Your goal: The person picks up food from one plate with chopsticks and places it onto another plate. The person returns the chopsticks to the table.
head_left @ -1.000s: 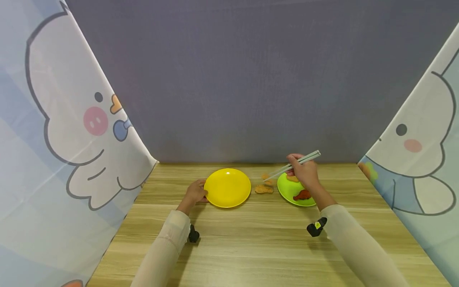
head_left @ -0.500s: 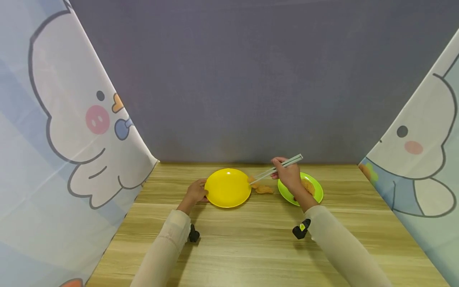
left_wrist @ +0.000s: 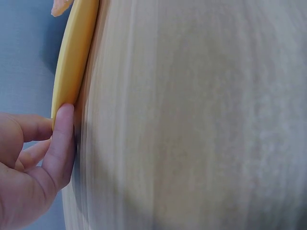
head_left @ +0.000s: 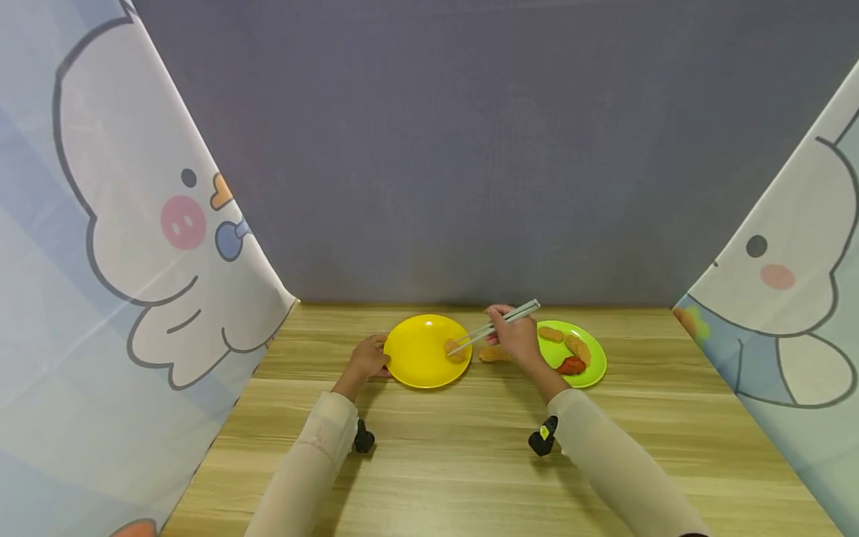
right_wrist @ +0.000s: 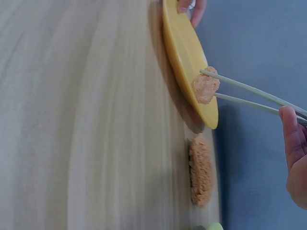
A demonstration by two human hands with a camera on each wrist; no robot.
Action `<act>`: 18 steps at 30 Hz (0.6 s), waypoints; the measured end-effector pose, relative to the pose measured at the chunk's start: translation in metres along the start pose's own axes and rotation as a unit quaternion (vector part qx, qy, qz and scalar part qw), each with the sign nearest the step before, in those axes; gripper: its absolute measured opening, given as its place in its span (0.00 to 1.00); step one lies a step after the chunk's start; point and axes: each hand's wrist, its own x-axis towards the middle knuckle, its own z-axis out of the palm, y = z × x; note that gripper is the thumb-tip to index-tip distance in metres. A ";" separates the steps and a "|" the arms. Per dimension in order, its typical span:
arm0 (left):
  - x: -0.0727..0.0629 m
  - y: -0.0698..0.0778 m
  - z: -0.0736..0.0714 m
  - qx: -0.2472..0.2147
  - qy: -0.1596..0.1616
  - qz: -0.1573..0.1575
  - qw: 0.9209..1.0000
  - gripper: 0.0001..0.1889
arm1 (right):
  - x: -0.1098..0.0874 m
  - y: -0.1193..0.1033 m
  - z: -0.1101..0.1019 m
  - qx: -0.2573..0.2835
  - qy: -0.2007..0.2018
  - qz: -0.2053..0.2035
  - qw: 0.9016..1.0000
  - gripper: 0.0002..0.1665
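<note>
My left hand (head_left: pixel 368 356) pinches the near-left rim of a round yellow plate (head_left: pixel 417 350), thumb and fingertips at its edge in the left wrist view. With my right hand (head_left: pixel 518 340) I hold a pair of pale green chopsticks (head_left: pixel 520 311). Their tips grip a small breaded nugget (right_wrist: pixel 205 88) over the right side of the yellow plate, overlapping it in both the head and right wrist views. On the wooden table between the plates lies a longer breaded piece (right_wrist: pixel 200 171), partly behind my right hand in the head view.
To the right stands a green plate (head_left: pixel 598 368) bearing two breaded pieces (head_left: pixel 577 347) and a reddish-brown piece (head_left: pixel 573 365) like a fried drumstick; my right arm covers its left part. A grey wall (head_left: pixel 429 164) rises behind the table, with cartoon-printed cloths on both sides.
My right hand has moved left, carrying the nugget in the chopsticks from beside the green plate to over the yellow plate. My left hand stays at the yellow plate's rim.
</note>
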 end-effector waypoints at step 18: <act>0.001 0.000 0.001 -0.010 0.003 -0.008 1.000 0.30 | -0.010 0.012 0.009 -0.008 -0.011 0.000 1.000 0.18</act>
